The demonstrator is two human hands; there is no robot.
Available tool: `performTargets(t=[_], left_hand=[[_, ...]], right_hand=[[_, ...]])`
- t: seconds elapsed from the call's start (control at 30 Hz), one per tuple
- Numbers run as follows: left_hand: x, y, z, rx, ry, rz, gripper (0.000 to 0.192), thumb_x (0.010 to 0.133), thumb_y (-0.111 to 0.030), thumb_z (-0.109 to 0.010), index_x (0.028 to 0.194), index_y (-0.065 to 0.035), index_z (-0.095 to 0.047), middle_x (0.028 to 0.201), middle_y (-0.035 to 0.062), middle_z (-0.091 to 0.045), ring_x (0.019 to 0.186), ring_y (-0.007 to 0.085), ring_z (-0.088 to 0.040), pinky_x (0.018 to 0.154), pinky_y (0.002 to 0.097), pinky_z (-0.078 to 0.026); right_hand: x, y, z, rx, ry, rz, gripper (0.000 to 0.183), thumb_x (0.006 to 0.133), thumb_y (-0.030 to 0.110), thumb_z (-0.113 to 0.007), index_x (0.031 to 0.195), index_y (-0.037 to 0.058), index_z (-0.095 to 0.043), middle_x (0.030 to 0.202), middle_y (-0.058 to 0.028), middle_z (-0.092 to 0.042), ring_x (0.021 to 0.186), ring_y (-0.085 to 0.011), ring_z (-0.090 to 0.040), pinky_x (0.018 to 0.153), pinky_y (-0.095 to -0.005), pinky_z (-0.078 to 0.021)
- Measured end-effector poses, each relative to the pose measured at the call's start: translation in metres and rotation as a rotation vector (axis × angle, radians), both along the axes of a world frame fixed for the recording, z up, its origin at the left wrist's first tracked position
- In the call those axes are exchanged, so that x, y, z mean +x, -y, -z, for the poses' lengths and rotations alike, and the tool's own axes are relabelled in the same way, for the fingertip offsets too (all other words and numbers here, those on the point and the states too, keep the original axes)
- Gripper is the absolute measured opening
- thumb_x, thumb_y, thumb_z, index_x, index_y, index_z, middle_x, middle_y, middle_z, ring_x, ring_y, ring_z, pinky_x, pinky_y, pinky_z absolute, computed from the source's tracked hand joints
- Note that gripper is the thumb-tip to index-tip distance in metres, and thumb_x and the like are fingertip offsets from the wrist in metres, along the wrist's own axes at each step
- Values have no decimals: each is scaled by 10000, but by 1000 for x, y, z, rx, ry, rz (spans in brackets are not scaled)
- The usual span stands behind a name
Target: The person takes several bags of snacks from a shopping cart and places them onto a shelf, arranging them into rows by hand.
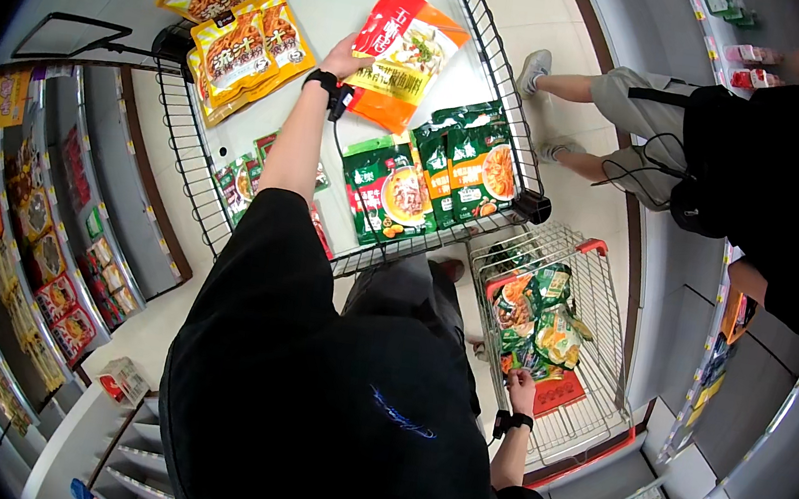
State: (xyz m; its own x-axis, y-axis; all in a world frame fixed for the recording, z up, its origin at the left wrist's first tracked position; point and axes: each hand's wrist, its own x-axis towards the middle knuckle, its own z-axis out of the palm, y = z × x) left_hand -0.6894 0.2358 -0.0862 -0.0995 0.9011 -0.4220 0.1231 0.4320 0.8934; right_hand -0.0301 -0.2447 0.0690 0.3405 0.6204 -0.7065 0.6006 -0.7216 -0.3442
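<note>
My left hand grips the edge of a red and orange food packet above the white floor of a black wire display basket. Yellow noodle packets lie in a pile at the basket's upper left. Green food pouches stand or lie in rows along its near right side, and smaller green packets lie near my left forearm. My right hand, fingers bent, is at the side of a metal shopping cart, beside green bagged food; whether it holds anything cannot be told.
Another person in black stands at the right by the shelves, one hand near red and pink packs. Stocked shelves line the left side. A red box lies in the cart. A white shelf unit is at lower left.
</note>
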Motion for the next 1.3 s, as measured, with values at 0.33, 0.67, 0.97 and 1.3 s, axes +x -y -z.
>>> performTargets(t=[0.33,0.67,0.97,1.3], left_hand=[[30,-26,-42,-81,-607,374,599,737,-151,-738,1275,-80,-485,1149,135,-623,1077,253,-593,933,336,-460],[66,-58,-14,-122,-728,495,930,715,-493,-702,1419,-29,-310,1346,244,-433,1254,357,-438,1044,395,-370],[90,-53,-31,-170,-765,510,790,756,-471,-658,1362,-29,-409,1332,196,-476,1227,335,-465,1035,441,-354],[171,-36,-69,598,-825,251,500,827,-219,-636,1216,54,-480,1178,250,-518,1117,406,-477,971,445,-385]], right_hand=[[-17,-21,-12,-139,33,-2,251,908,245,-581,916,-5,-596,738,-79,-643,613,-152,-624,576,-293,-493],[-30,-30,-7,-90,-41,104,161,873,128,-532,918,-4,-613,719,-43,-618,612,-123,-592,583,-260,-479],[-26,-23,0,4,-77,147,138,896,129,-557,914,8,-622,741,-45,-620,648,-114,-597,598,-252,-490],[11,-45,31,168,72,76,243,832,243,-545,831,12,-621,771,-200,-633,752,-356,-621,677,-419,-481]])
